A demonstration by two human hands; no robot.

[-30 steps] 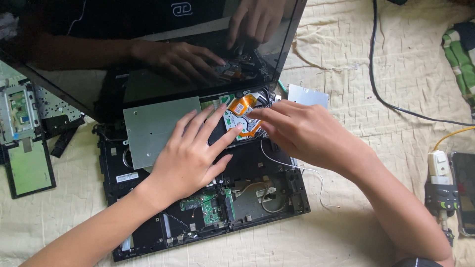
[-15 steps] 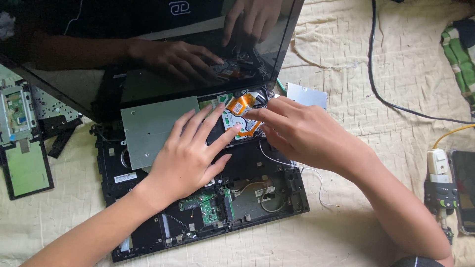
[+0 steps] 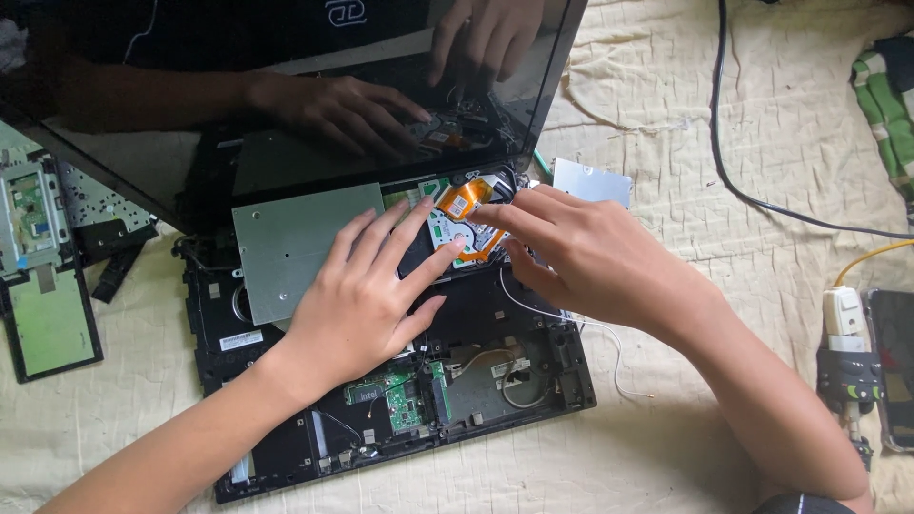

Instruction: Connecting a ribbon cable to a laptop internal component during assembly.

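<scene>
Opened laptop base (image 3: 286,447) lying on cream cloth (image 3: 724,124), bottom cover off, internals exposed; glossy dark screen (image 3: 190,86) tilted up along the far edge, reflecting both hands. Left hand (image 3: 367,295) resting palm-down over the middle of the base, fingers spread, fingertips (image 3: 455,246) touching the hard drive (image 3: 455,228) near the far right part of the base; nothing pinched. Right hand (image 3: 586,252) coming in from the right edge, fingers extended and close together, index tip pressed on the orange flex cable (image 3: 464,200) lying across the drive; whether anything is clamped under the curled thumb cannot be told. Drive seated in its bay, just right of the silver metal plate (image 3: 286,243) covering the far left part of the base. Green circuit board (image 3: 405,407) visible near the front edge, with thin white wire (image 3: 609,338) trailing off the right side onto the cloth. Small silver cover plate (image 3: 595,179) on the cloth just beyond the right hand. Removed keyboard panel parts (image 3: 43,276) at the left edge of the cloth. Black cable (image 3: 752,195) running across the far right; power strip (image 3: 845,347) near the right edge.
</scene>
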